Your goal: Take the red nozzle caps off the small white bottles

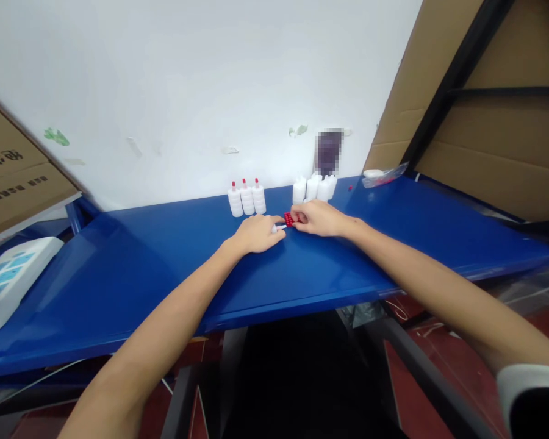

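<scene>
My left hand (258, 233) is closed around a white squeeze bottle (274, 228), whose thin nozzle points right between thumb and fingers; most of its body is hidden in the palm. Just right of that nozzle, a tight cluster of small red caps (288, 219) rests on the blue table (174, 244). My right hand (318, 218) pinches at the cluster's right side, with red showing between thumb and forefinger. Behind my left hand stand three rows of white bottles (247, 200) topped with red caps. More white bottles (318, 189) stand behind my right hand, with no red tips visible.
A single red cap (350, 188) lies toward the back right, near a clear plastic bag (387, 175) with white and red contents. At the left edge sits a white device (18, 274) with blue panels. A white wall (187, 91) closes off the back; cardboard (498, 134) stands at right.
</scene>
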`<state>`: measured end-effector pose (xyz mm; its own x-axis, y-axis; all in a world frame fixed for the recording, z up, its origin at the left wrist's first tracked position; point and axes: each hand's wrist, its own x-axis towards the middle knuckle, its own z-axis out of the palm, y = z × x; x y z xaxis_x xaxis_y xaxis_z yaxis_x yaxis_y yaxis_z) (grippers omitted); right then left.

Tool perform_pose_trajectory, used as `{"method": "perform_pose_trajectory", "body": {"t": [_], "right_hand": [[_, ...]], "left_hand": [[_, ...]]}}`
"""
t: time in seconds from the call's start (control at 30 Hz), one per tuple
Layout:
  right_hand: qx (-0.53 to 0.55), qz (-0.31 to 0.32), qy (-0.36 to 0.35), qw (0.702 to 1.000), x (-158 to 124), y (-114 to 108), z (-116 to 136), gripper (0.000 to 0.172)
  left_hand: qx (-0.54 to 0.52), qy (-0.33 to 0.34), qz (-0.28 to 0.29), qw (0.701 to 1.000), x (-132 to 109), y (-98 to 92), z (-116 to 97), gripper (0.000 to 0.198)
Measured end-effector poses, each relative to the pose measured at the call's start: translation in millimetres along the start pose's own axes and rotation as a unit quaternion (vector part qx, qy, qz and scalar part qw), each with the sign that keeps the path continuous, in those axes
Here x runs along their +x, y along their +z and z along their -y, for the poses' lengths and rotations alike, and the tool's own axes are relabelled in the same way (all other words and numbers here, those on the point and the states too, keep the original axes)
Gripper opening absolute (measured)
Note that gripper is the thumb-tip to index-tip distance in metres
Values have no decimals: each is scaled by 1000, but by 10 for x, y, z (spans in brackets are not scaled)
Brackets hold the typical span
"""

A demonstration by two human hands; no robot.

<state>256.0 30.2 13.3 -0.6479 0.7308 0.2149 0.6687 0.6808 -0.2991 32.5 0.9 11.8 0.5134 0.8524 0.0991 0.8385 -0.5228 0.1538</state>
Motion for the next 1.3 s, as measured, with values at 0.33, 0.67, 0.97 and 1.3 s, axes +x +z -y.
{"method": "perform_pose_trajectory", "body": {"t": [0.33, 0.67, 0.97, 1.3], "right_hand": [[-2, 2, 9, 1000, 6, 0, -6, 3], [-3, -1, 3, 1000, 9, 10, -20, 3], [4, -1, 2, 1000, 7, 8, -12, 4], [9, -3, 0, 1000, 4, 2, -3, 4]], "left_hand": [[-5, -3, 0, 1000, -27, -17, -15, 51], [3, 1, 3, 1000, -64, -50, -32, 52], [-9, 5, 3, 1000, -60, -46, -14, 51], [-13, 1, 5, 1000, -63, -56, -23, 51]]}}
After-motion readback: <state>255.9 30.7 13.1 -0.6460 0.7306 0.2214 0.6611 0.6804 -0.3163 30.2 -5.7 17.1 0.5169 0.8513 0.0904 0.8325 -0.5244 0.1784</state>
